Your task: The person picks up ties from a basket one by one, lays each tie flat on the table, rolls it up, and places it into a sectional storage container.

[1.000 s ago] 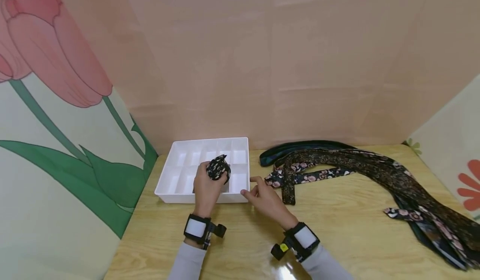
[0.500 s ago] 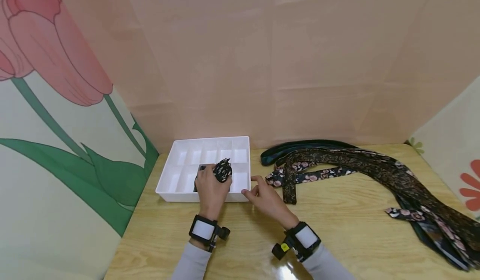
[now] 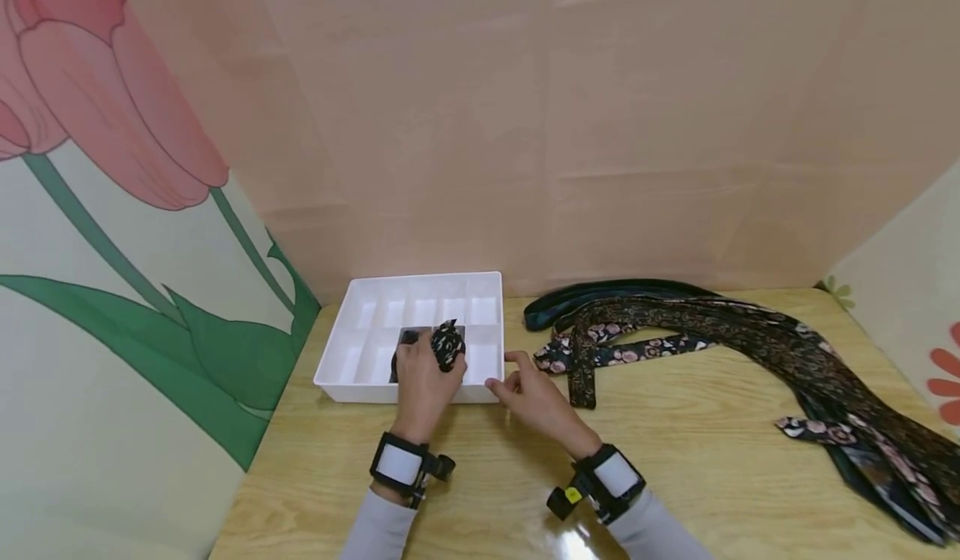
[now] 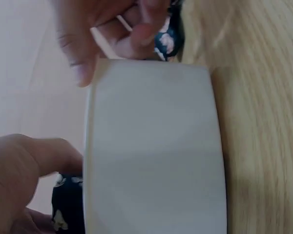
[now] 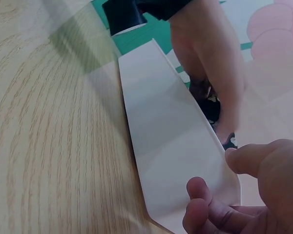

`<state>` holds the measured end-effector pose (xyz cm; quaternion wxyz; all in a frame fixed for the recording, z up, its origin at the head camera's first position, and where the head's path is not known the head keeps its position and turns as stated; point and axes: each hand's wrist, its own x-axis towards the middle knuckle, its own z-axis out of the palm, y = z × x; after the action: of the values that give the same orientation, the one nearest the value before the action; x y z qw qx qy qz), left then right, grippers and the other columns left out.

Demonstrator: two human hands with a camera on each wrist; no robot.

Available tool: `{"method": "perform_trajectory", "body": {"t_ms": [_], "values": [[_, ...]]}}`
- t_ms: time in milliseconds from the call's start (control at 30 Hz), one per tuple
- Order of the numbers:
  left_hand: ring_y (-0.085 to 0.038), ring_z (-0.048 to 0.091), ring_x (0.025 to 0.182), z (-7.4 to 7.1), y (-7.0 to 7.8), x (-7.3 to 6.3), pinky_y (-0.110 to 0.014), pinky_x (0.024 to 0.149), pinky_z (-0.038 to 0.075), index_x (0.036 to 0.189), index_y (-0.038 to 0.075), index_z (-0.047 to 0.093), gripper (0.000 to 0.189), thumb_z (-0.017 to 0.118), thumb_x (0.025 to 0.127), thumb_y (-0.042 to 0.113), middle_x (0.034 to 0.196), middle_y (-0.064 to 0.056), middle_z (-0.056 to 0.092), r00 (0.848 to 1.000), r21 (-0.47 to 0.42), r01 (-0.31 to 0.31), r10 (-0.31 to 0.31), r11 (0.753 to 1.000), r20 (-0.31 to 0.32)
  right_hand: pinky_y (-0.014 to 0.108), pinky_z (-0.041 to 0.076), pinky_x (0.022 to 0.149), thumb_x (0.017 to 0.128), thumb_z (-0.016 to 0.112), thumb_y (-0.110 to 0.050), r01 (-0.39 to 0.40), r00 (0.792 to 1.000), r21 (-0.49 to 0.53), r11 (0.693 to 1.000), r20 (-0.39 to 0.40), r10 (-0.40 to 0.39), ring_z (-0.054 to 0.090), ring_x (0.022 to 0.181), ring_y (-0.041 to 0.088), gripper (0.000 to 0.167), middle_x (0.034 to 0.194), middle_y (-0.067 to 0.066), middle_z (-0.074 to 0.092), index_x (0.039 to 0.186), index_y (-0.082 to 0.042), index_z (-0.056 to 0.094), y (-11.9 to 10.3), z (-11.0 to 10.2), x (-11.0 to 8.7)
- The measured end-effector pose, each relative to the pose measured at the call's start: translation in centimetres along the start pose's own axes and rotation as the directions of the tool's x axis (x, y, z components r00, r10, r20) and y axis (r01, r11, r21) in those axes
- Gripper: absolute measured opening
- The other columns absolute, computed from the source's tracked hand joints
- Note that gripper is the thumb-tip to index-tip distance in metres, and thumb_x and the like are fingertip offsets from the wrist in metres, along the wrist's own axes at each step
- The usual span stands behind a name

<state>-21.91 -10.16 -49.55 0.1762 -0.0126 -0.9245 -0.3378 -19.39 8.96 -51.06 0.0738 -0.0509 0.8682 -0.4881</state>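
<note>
My left hand (image 3: 426, 385) reaches into the front row of a white compartment tray (image 3: 337, 394). It grips a rolled black necktie with a pale pattern (image 3: 448, 343), which sits low in a compartment right of the middle. Something dark (image 3: 408, 337) shows beside it, mostly hidden by that hand. At the tray's front right corner is my right hand (image 3: 536, 397); its thumb lies on the rim and its curled fingers are against the outer wall. The right wrist view shows this thumb (image 5: 241, 158) at the rim. In the left wrist view the necktie (image 4: 67, 204) is partly behind the tray wall.
Several long neckties lie to the right on the wooden table (image 3: 675, 477): a brown patterned one (image 3: 720, 331), a floral one (image 3: 652, 349) and a dark green one (image 3: 622, 287). A plain backdrop (image 3: 540, 127) stands close behind the tray.
The left hand has moved slightly right and lowered the rolled necktie deeper into the tray. Dark material left of it has come into view. The right hand stays at the corner.
</note>
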Motion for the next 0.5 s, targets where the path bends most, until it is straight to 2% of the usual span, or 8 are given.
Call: {"method": "perform_trajectory", "body": {"t_ms": [100, 200, 367, 500], "values": [[-0.043, 0.053, 0.120, -0.27, 0.08, -0.10, -0.057, 0.102, 0.053, 0.135, -0.010, 0.063, 0.060, 0.084, 0.089, 0.022, 0.131, -0.029, 0.061, 1.000, -0.035, 0.012, -0.011, 0.999, 0.021, 0.029, 0.048, 0.059, 0.105, 0.068, -0.034, -0.002, 1.000, 0.009, 1.000, 0.003, 0.002, 0.060, 0.067, 0.015, 0.065, 0.088, 0.009, 0.073, 0.153, 0.001, 0.043, 0.08, -0.08, -0.01], [-0.042, 0.052, 0.122, -0.21, -0.08, -0.19, -0.058, 0.101, 0.054, 0.133, -0.010, 0.066, 0.059, 0.086, 0.089, 0.022, 0.129, -0.027, 0.054, 0.999, -0.028, 0.025, -0.025, 0.999, 0.020, 0.029, 0.048, 0.059, 0.105, 0.067, -0.034, 0.003, 1.000, 0.004, 1.000, 0.006, -0.003, 0.060, 0.068, 0.015, 0.064, 0.089, 0.009, 0.073, 0.154, 0.001, 0.042, 0.19, -0.07, 0.04], [-0.041, 0.049, 0.115, 0.09, -0.58, -0.29, -0.056, 0.094, 0.047, 0.128, -0.010, 0.070, 0.058, 0.087, 0.086, 0.026, 0.122, -0.024, 0.059, 0.999, 0.070, 0.013, -0.016, 0.997, 0.051, 0.030, 0.048, 0.061, 0.105, 0.068, -0.032, -0.009, 1.000, 0.011, 1.000, 0.017, 0.009, 0.060, 0.069, 0.015, 0.065, 0.090, 0.009, 0.074, 0.155, -0.001, 0.041, 0.30, 0.04, 0.14], [-0.037, 0.045, 0.108, -0.03, -0.75, -0.16, -0.049, 0.088, 0.042, 0.125, -0.009, 0.072, 0.052, 0.079, 0.090, 0.028, 0.116, -0.022, 0.055, 0.998, 0.069, 0.000, -0.004, 0.998, 0.061, 0.030, 0.048, 0.060, 0.105, 0.067, -0.033, -0.007, 1.000, 0.020, 1.000, 0.027, 0.007, 0.060, 0.068, 0.015, 0.066, 0.089, 0.009, 0.073, 0.156, -0.002, 0.040, 0.32, 0.06, 0.13]]}}
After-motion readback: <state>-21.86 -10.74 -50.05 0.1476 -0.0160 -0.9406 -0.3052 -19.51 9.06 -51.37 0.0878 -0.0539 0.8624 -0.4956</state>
